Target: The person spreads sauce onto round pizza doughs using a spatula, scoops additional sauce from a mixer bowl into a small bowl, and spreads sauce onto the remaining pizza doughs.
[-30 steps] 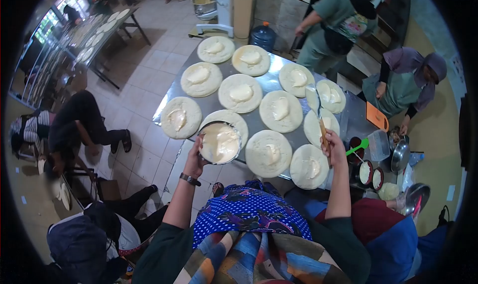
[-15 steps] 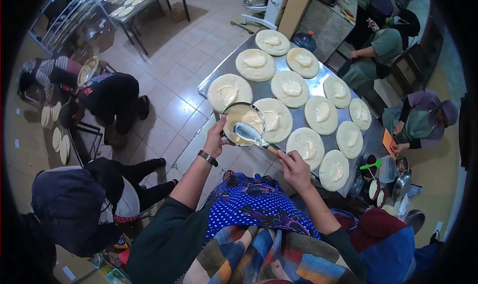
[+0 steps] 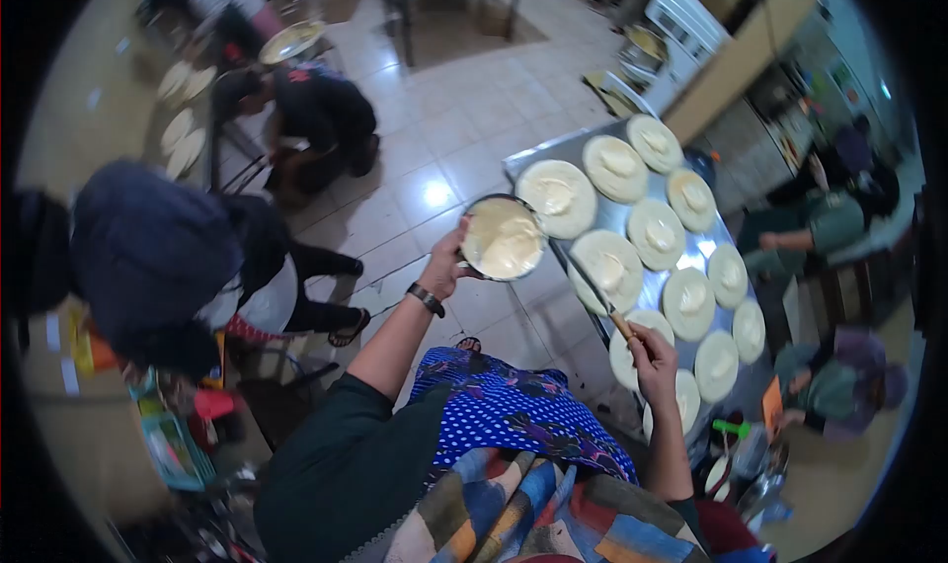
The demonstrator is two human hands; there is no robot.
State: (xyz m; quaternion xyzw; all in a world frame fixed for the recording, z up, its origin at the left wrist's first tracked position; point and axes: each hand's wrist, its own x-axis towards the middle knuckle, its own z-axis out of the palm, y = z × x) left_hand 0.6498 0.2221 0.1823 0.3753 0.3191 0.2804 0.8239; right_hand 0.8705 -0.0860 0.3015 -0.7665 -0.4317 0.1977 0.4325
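Note:
My left hand (image 3: 449,262) is closed around the rim and side of a round bowl (image 3: 502,237) of pale, thick cream, tilted towards me. My right hand (image 3: 654,361) grips the wooden handle of a spatula (image 3: 600,291), seen almost edge-on. Its blade is over or touching a round pale flatbread (image 3: 610,272) with cream at its centre; contact is hard to make out. Several more such rounds, most with a dollop in the middle, lie on the metal table (image 3: 538,158). Part of one round (image 3: 640,351) is hidden behind my right hand.
A person in a dark cap (image 3: 158,237) is close on my left, with another crouching person (image 3: 321,119) beyond. Co-workers sit past the table's right side, one holding something orange (image 3: 772,402). A green-handled utensil (image 3: 731,429) and pots are near the table's right end.
The spatula has left the bowl and moved right, over the flatbreads. The bowl has shifted slightly, held in my left hand. My view has turned left.

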